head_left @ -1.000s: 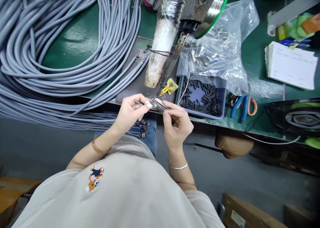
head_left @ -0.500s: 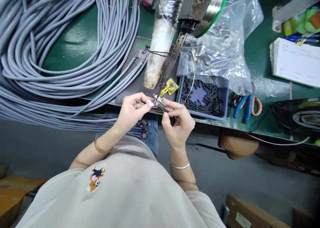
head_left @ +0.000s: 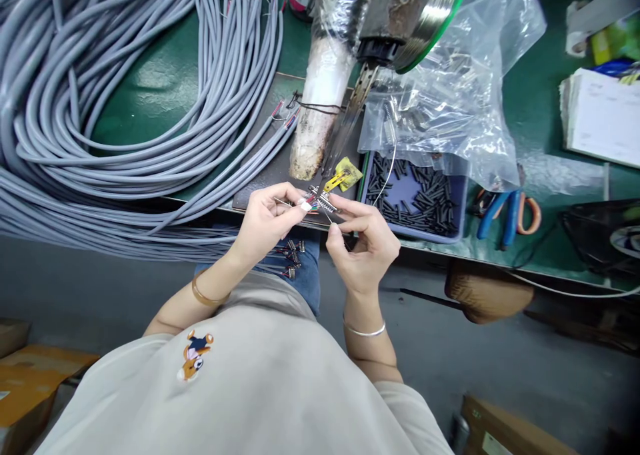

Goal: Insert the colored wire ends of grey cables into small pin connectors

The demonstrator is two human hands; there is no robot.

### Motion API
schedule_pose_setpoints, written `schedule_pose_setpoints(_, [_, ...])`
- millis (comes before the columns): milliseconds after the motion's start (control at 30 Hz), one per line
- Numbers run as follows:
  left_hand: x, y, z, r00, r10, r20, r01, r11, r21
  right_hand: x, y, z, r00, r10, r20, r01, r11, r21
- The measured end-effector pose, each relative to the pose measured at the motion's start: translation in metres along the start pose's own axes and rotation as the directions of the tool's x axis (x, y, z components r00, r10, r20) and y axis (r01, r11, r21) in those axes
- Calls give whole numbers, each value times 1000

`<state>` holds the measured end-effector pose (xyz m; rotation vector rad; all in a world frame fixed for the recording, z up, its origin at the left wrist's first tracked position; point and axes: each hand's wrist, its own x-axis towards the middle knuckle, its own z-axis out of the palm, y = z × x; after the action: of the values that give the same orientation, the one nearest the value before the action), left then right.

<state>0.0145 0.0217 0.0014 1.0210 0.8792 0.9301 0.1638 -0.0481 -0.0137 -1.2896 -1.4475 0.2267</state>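
My left hand (head_left: 273, 215) is closed, thumb and fingers pinching thin coloured wires (head_left: 313, 205) at the end of a grey cable. Against the wire ends sits a small metal multi-pin connector (head_left: 327, 204), below the tip of a soldering iron (head_left: 345, 132) fixed in a stand. My right hand (head_left: 367, 242) pinches a thin strand of solder wire (head_left: 328, 218) that points up at the connector. One right fingertip is beside the connector; whether it touches cannot be made out. The strand curves from behind that hand up toward a solder spool (head_left: 431, 25) with a green rim.
Grey cables (head_left: 150, 148) fill the left of the green bench. A blue tray (head_left: 463, 222) of black sleeves, a clear plastic bag (head_left: 493, 102) and blue-handled pliers (head_left: 510, 218) lie to the right. A white wrapped post (head_left: 320, 95) stands ahead. Cables with finished-looking connectors (head_left: 293, 255) hang over my lap.
The whole view has shifted slightly, so bench items on the right sit farther right. Both hands keep their grips near the iron tip, with hardly any movement.
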Motion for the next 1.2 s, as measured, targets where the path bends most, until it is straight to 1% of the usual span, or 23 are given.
schedule_pose_setpoints(233, [0,3,0,1000,7,0,-7,1000,-3,5,0,-2,997,-71,-7,70,995,-75])
schedule_pose_setpoints(467, [-1,1,0,998,-60,6,60,998,-26,0,-1,-4,991,-132,32,135,978,-157])
schedule_pose_setpoints(567, [-2,-1,-2,997,-72,4,72,997,-33,-1,-2,-4,996,-91,25,94,987,-128])
schedule_pose_setpoints(700, [-4,-1,-2,998,-62,-6,62,998,-26,-2,-3,-3,998,49,25,-49,999,2])
schedule_pose_setpoints(767, [-5,0,-1,999,-43,-17,43,999,-27,-2,-4,-3,996,79,30,-80,996,24])
schedule_pose_setpoints(900, [-3,3,3,1000,7,-25,-8,1000,-25,0,-5,-3,999,36,15,-35,999,-30])
schedule_pose_setpoints(1000, [-1,3,4,999,15,-36,-15,1000,-11,2,-4,-2,1000,7,15,-6,998,-63])
schedule_pose_setpoints(1200, [0,4,4,998,43,-35,-43,999,-1,4,-3,-1,1000,-15,15,16,999,-50])
